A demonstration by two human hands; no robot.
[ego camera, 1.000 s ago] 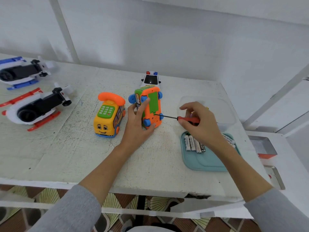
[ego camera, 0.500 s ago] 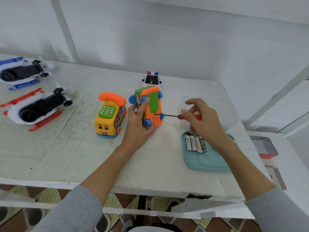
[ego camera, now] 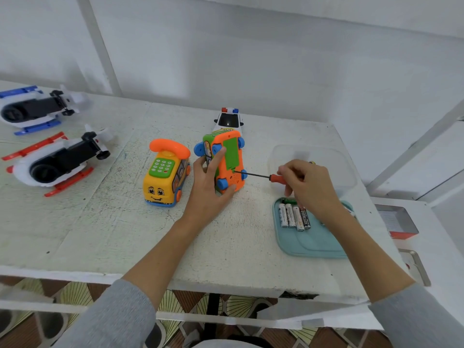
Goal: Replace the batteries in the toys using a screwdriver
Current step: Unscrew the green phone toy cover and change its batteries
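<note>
Since a moment ago the right hand (ego camera: pixel 307 187) has slid back along the screwdriver (ego camera: pixel 261 176) — now pinching its orange handle, thin steel tip apparently against the glossy plastic toy (ego camera: pixel 227 160), gripped by the left hand (ego camera: pixel 209 189) mid-desk.

Plain workrm: white walls (ego camera: pixel 276 59), worn white table (ego camera: pixel 100 222), patterned floor tiles (ego camera: pixel 175 302).

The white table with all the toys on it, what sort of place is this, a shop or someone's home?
Probably a plain work corner set up for toy repair, not a shop: a worn white table against bare walls, several toys laid out, loose batteries on a blue tray, and a screwdriver in use.
</note>
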